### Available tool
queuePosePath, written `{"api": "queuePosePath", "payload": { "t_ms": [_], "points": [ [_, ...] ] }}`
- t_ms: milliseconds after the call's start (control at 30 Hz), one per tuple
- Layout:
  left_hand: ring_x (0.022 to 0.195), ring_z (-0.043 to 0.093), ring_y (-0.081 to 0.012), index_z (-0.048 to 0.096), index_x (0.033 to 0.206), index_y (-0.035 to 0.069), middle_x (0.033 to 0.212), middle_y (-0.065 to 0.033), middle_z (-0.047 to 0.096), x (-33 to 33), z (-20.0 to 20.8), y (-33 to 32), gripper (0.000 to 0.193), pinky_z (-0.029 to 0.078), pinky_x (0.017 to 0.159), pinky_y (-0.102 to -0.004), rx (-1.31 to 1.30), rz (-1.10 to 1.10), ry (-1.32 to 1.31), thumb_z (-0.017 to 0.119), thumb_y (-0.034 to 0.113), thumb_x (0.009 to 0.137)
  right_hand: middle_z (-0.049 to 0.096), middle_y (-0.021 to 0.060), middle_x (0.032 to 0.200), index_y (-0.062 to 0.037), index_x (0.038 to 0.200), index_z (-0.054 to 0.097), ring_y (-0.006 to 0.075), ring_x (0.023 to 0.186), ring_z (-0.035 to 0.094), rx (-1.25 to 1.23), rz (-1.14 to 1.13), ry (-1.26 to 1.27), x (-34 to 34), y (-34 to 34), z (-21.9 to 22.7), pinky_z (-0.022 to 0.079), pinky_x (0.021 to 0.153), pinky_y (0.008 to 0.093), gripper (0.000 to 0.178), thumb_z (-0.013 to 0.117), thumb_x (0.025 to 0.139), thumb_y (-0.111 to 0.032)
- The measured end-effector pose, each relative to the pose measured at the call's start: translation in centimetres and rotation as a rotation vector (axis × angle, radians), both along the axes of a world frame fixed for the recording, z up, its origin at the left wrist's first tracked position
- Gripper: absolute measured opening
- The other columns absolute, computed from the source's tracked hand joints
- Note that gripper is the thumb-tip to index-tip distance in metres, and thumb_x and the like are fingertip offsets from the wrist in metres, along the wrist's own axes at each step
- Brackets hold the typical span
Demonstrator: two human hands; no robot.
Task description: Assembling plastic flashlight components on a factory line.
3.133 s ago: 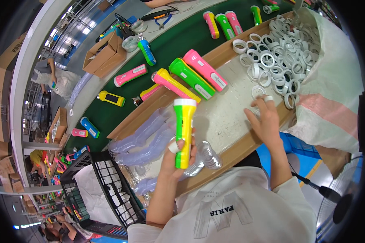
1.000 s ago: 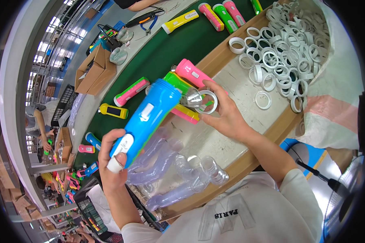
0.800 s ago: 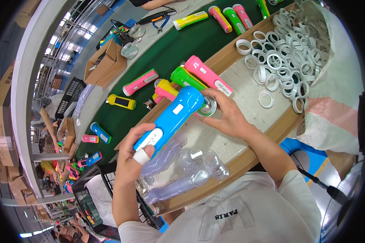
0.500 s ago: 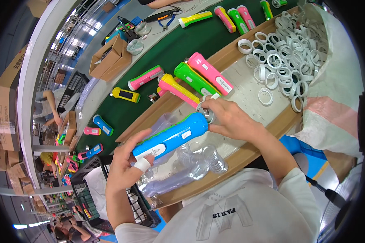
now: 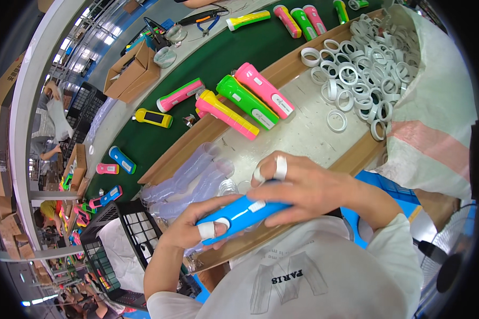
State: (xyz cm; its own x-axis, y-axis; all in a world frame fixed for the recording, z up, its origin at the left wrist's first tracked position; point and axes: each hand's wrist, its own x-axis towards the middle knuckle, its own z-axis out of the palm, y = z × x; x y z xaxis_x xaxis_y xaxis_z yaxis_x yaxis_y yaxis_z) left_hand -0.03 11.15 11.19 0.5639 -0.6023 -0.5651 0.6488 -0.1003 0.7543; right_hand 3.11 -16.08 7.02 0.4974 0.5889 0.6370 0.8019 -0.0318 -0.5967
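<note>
A person's two bare hands hold a blue flashlight [image 5: 245, 213] just above the near edge of a pale work surface [image 5: 298, 117], close to the person's white shirt [image 5: 314, 266]. The left hand [image 5: 191, 226] is clamped around the flashlight's narrow tail end, its taped thumb on top. The right hand [image 5: 308, 183] is wrapped over the other end, two fingers banded with white tape; it covers that end, so its details cannot be made out.

Across the surface's far edge lie three larger flashlights: pink [image 5: 265, 90], green [image 5: 247, 101], and yellow-and-pink [image 5: 227, 115]. Beyond that edge, more flashlights rest on a green belt [image 5: 223, 58]. Toward the surface's left end are nested clear plastic pieces [image 5: 183, 178]. A pile of white rings [image 5: 364, 74] fills the far right corner, beside a white sack [image 5: 434, 106], with one ring [image 5: 336, 121] lying slightly apart.
</note>
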Motion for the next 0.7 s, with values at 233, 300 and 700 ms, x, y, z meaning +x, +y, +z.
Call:
{"api": "queuePosePath", "payload": {
  "t_ms": [233,300,700],
  "points": [
    [0.087,0.065,-0.0183,0.053,0.133,0.008,0.110,-0.0109,0.066,-0.1,-1.6,-1.7,0.062,0.052,0.075,-0.0302,0.295,-0.135,-0.771,0.073,0.012,0.075,0.063,0.0097,0.091,-0.0040,0.096,0.066,0.0221,0.086,0.062,0.283,-0.008,0.496,1.0,0.6,-1.5,0.052,0.076,0.0339,0.030,0.055,0.092,-0.032],
    [0.075,0.066,-0.0220,0.053,0.132,0.009,0.104,-0.0122,0.065,0.3,-2.5,-3.6,0.064,0.053,0.060,-0.0313,0.892,-0.400,-1.536,0.074,0.011,0.071,0.063,0.0097,0.092,-0.0031,0.096,0.065,0.0211,0.087,0.062,0.360,-0.109,0.897,2.2,1.6,-5.1,0.051,0.080,0.0328,0.031,0.051,0.095,-0.030],
    [0.077,0.064,-0.0309,0.053,0.129,0.003,0.101,-0.0157,0.065,0.3,-5.4,-4.4,0.059,0.052,0.064,-0.0336,0.873,-0.195,-1.534,0.074,0.010,0.075,0.058,0.0096,0.106,-0.0044,0.108,0.058,0.0201,0.100,0.057,0.305,-0.258,1.556,3.5,1.1,-6.3,0.043,0.093,0.0366,0.043,0.043,0.096,-0.043]
  ]
}}
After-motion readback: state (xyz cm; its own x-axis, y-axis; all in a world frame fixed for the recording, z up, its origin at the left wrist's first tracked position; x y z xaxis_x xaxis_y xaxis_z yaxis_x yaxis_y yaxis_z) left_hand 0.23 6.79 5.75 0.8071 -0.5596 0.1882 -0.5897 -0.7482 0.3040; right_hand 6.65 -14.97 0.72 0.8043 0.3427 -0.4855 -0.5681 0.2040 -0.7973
